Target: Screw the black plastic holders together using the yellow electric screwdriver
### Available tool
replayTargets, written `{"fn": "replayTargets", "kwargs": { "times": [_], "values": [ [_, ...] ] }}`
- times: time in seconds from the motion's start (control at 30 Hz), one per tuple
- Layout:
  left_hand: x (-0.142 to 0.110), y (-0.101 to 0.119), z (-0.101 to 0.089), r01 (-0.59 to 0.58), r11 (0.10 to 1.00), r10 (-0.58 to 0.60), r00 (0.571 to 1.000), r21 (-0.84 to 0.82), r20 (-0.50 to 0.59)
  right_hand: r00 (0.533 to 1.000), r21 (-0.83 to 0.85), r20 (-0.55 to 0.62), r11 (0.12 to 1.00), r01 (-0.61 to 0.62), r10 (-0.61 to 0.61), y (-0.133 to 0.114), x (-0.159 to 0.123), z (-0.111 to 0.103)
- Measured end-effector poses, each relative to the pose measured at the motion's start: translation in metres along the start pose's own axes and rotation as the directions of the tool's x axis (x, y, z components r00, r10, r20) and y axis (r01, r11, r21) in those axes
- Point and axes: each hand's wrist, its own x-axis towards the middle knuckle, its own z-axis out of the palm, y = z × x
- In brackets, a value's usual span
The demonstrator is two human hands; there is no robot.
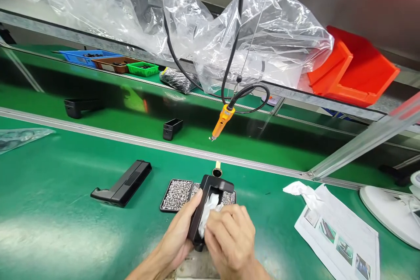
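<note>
My left hand (179, 238) grips a black plastic housing (210, 192) from its left side, holding it upright over the green mat. My right hand (231, 238) is closed on a white cloth (210, 208) and presses it into the open inside of the housing. Just behind the housing lies a black tray of small silver screws (177, 194). Another black housing (123, 183) lies flat on the mat to the left.
An orange electric screwdriver (222, 121) hangs on a black cable above the conveyor belt (98, 92). Two black housings (172, 129) sit on the belt. A printed instruction sheet (337, 232) lies right. Red bins (354, 68) and clear plastic bags (262, 39) sit on the shelf.
</note>
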Motion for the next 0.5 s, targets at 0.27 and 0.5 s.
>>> {"fn": "replayTargets", "kwargs": {
  "times": [0.27, 0.5],
  "values": [
    [-0.006, 0.005, 0.007, 0.1, 0.964, -0.106, 0.994, 0.245, 0.009, 0.854, 0.115, 0.113, 0.847, -0.519, 0.508, 0.043, -0.041, -0.086],
    [-0.009, 0.008, 0.005, 0.185, 0.948, -0.18, 0.983, 0.26, -0.043, 0.792, -0.327, 0.158, 0.788, -0.522, 0.59, 0.068, -0.095, -0.109]
  ]
}}
